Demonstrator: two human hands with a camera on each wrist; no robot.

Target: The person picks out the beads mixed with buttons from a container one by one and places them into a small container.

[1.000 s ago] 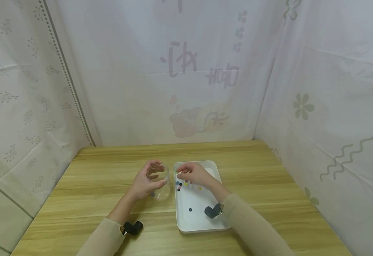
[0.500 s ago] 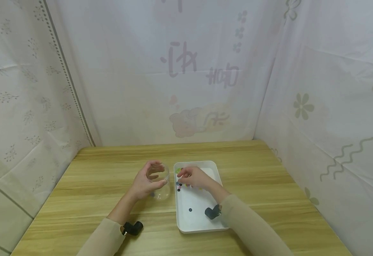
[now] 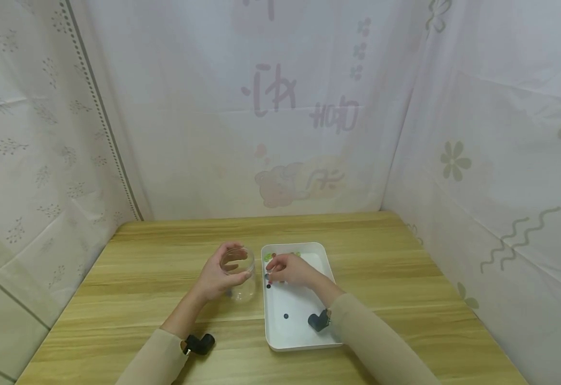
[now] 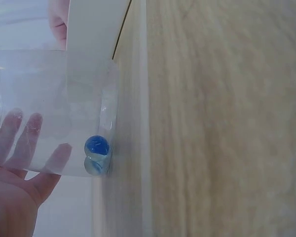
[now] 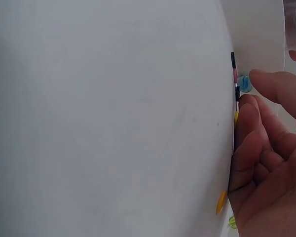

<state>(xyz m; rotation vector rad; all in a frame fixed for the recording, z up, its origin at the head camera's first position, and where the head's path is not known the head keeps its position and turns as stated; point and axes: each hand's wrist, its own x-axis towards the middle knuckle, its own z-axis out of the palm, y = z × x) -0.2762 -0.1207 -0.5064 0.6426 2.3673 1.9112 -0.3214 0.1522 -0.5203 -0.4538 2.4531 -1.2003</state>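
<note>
My left hand (image 3: 220,275) grips a clear jar (image 3: 245,289) that stands on the table left of the tray. Low inside the jar lies a blue-and-clear marble (image 4: 96,146), with a second one or its reflection against it. Over the tray's left side is my right hand (image 3: 292,270), thumb and fingers apart. A blue marble (image 5: 245,83) lies just past its thumb tip and forefinger; contact cannot be made out. Small flat discs lie near the fingers, among them a black disc (image 3: 268,286) and a yellow disc (image 5: 221,202).
The shallow white tray (image 3: 280,342) sits on the wood-grain table (image 3: 164,240). Green marbles (image 3: 267,258) lie at its far left corner, and a lone dark disc (image 3: 286,316) lies nearer its front. Printed curtains (image 3: 213,133) enclose the table.
The right hand has shifted slightly toward me along the tray's left side, uncovering the green marbles and now covering some discs. The left hand and jar stay in place.
</note>
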